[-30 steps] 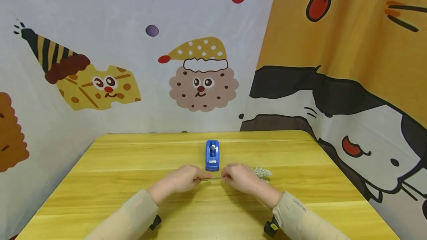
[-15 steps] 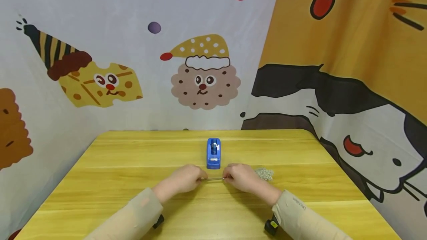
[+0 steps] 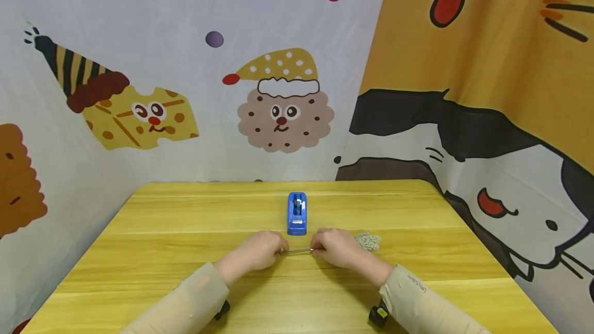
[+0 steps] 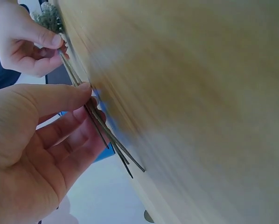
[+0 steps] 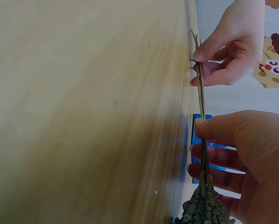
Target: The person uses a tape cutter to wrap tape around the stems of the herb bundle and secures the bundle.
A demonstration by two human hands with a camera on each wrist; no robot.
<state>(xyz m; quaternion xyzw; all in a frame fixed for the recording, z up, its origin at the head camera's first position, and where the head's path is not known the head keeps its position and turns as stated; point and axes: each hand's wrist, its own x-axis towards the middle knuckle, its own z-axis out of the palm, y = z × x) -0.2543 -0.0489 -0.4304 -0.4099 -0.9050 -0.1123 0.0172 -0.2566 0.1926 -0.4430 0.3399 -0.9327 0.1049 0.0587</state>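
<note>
A bunch of dried flowers with thin brown stems (image 3: pixel 298 251) stretches sideways between my two hands, just above the table. My left hand (image 3: pixel 262 249) pinches the stems between thumb and fingers; in the left wrist view, their loose ends (image 4: pixel 121 149) fan out past the fingertips. Closer to the flowers, my right hand (image 3: pixel 337 246) pinches the same stems. The pale, grainy flower heads (image 3: pixel 368 241) stick out on its right side and hang at the bottom of the right wrist view (image 5: pixel 205 205). A blue tape dispenser (image 3: pixel 297 215) stands just beyond both hands.
The yellow wood-grain table (image 3: pixel 185 210) reaches back to a cartoon-printed curtain (image 3: pixel 278 14), which also runs along the sides. Dark wrist-worn devices show under both sleeves, such as the black one (image 3: pixel 378 316) on the right.
My left hand has slid slightly left, away from the right hand, so more stem shows between them. The right hand keeps its pinch. The head view has shifted slightly.
</note>
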